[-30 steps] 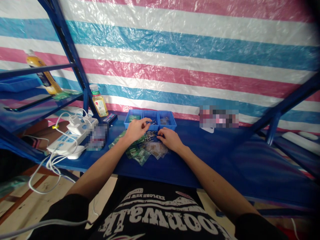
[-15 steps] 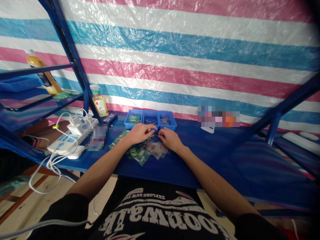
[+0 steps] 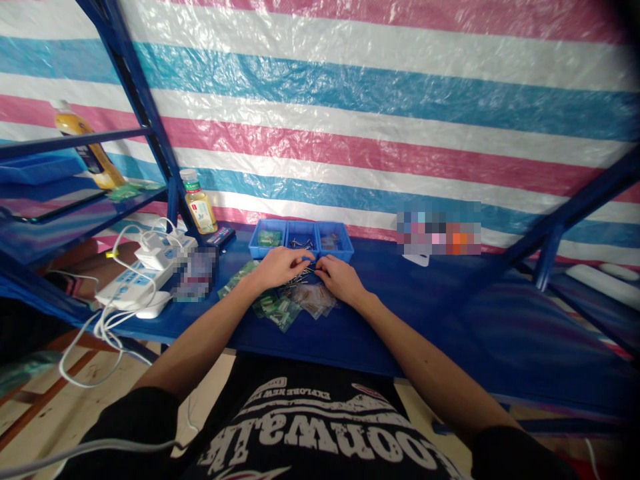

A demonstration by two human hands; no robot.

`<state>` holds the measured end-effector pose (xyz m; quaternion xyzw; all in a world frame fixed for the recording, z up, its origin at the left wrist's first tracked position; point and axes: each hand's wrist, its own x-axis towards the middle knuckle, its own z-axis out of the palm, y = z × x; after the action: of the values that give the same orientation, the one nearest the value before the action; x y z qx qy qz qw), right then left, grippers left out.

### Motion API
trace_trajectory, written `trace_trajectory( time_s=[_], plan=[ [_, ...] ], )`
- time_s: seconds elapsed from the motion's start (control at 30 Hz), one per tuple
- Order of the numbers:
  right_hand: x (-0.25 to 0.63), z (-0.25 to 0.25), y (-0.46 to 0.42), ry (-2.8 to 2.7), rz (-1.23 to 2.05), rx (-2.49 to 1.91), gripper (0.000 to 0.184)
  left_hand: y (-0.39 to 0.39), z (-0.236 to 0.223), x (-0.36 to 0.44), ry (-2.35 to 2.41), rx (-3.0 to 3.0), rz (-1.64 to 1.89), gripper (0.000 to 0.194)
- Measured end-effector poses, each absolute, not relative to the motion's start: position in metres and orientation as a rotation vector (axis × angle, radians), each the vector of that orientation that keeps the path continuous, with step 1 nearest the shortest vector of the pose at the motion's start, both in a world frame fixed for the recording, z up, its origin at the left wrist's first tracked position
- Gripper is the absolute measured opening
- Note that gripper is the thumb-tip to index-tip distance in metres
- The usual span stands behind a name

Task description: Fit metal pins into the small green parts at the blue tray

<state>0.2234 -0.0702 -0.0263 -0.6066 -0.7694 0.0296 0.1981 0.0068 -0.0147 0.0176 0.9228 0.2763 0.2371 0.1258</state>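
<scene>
My left hand [image 3: 281, 265] and my right hand [image 3: 340, 277] rest close together on a blue shelf [image 3: 425, 307], over a small heap of thin metal pins [image 3: 303, 275]. Both hands have their fingers curled into a pinch at the pins; what each holds is too small to name. Just behind them stands a blue tray with three compartments [image 3: 301, 239]; the left one holds green packets and the middle one holds pins. Green packets [image 3: 274, 309] and clear plastic bags [image 3: 316, 297] lie under and in front of my hands.
White power strips with cables [image 3: 145, 267] lie at the left of the shelf. A juice bottle [image 3: 198, 202] stands by the blue upright post [image 3: 145, 113]; another bottle [image 3: 85, 143] is on a side shelf. A striped plastic sheet [image 3: 380, 113] hangs behind.
My left hand came back from over the tray's middle compartment down to the pin heap. My right hand shifted slightly and stays at the heap.
</scene>
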Motion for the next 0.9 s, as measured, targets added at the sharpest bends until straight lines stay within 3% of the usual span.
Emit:
trace_trajectory(
  time_s=[0.9],
  plan=[
    [0.221,-0.012,-0.077,-2.125,0.014,-1.647,0.013,-0.016,0.018,0.006,0.797,2.676,0.681,0.030]
  ],
)
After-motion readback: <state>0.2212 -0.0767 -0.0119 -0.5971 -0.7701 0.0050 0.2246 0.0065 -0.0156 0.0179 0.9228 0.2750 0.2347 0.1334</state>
